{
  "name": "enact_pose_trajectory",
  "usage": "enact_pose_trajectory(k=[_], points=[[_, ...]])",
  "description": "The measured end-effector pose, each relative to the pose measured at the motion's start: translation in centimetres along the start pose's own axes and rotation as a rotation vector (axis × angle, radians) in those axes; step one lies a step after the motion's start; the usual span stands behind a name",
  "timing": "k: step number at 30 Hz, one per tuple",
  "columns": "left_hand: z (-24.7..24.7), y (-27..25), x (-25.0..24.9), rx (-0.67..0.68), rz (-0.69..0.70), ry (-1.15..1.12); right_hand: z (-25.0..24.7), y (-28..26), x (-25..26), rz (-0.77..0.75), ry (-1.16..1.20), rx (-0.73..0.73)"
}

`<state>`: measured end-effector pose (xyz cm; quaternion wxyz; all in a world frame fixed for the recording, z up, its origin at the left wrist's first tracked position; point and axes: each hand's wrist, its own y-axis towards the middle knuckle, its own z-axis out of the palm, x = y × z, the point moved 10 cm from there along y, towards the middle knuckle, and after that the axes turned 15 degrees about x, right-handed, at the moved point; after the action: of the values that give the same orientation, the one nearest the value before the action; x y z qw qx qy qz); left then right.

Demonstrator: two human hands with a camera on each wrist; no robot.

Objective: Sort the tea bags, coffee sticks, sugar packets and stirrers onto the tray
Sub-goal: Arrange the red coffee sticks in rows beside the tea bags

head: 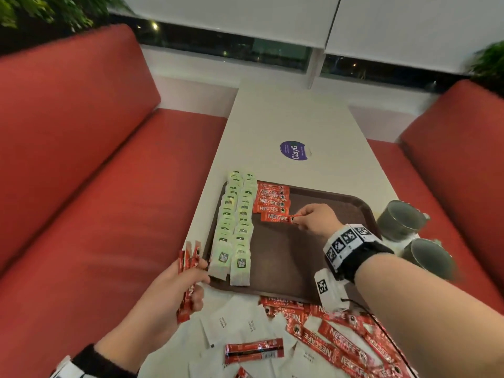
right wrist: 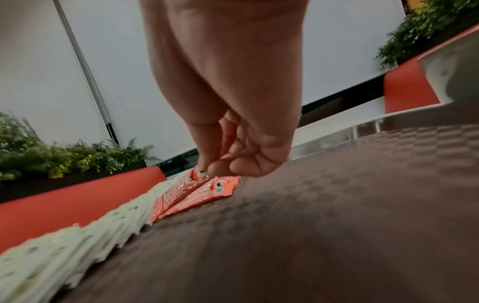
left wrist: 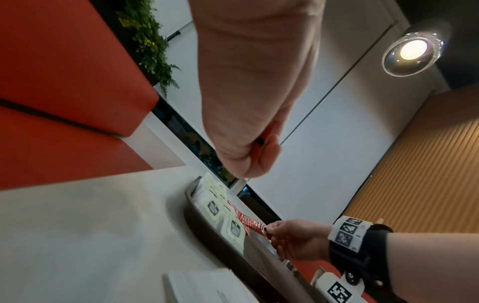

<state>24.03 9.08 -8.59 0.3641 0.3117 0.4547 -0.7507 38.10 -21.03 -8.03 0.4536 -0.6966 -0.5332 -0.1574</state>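
- Nearest, at the near end of the table point(head: 286, 113), a loose heap waits to be sorted: white sugar packets point(head: 234, 326) mixed with red coffee sticks point(head: 335, 342). I can't pick out any stirrers from where I stand.
- Just to the left of that heap, the left hand point(head: 174, 290) is curled round a small bundle of coffee sticks point(head: 188, 279), held upright beside the near left corner of the tray point(head: 300, 257) like a ready supply.
- On the brown tray, two long overlapping rows of pale green tea bags point(head: 234, 225) fill the left side, so the tea looks done.
- Further in, the right hand point(head: 317, 218) pinches one coffee stick point(head: 278, 217) by its end between thumb and fingertips, laying it at the near end of a short column of coffee sticks point(head: 271, 197) next to the tea.
- So the coffee step is in hand, barely begun, I'd say. Next she needs to let go with the stick lined up against its neighbours, then draw another from the left hand's bundle.
- Beyond the tray's right edge stand two grey cups point(head: 401, 219), and further up the table a round purple sticker point(head: 294, 150).
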Motion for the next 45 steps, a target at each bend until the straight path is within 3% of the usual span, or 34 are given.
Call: enact_pose_trajectory(k=[3,9,25,35,38,41,45], points=[[-1.1,-0.1,-0.4,-0.023,0.018,0.036,0.9,3.2,-0.7,0.069,-0.01,0.062],[-1.9,-0.1,-0.4,-0.067,0.039,0.041,0.8,6.2,-1.4,0.104,0.002,0.029],[-1.0,0.1,0.0,-0.065,-0.013,0.031,0.7,6.7,-0.3,0.042,-0.091,-0.074],[3.0,0.7,-1.5,0.092,-0.024,-0.013,-0.3,5.1,-0.8,0.046,0.085,-0.081],[4.0,0.7,-1.9,0.129,-0.031,-0.024,-0.7,3.3,0.2,-0.013,0.06,-0.102],[5.1,0.7,-2.2,0.181,-0.05,-0.02,1.1,-0.2,3.9,-0.195,0.084,-0.006],[6.5,0.8,-2.3,0.241,-0.082,0.046,5.9,-7.3,9.2,-0.411,0.081,0.35]])
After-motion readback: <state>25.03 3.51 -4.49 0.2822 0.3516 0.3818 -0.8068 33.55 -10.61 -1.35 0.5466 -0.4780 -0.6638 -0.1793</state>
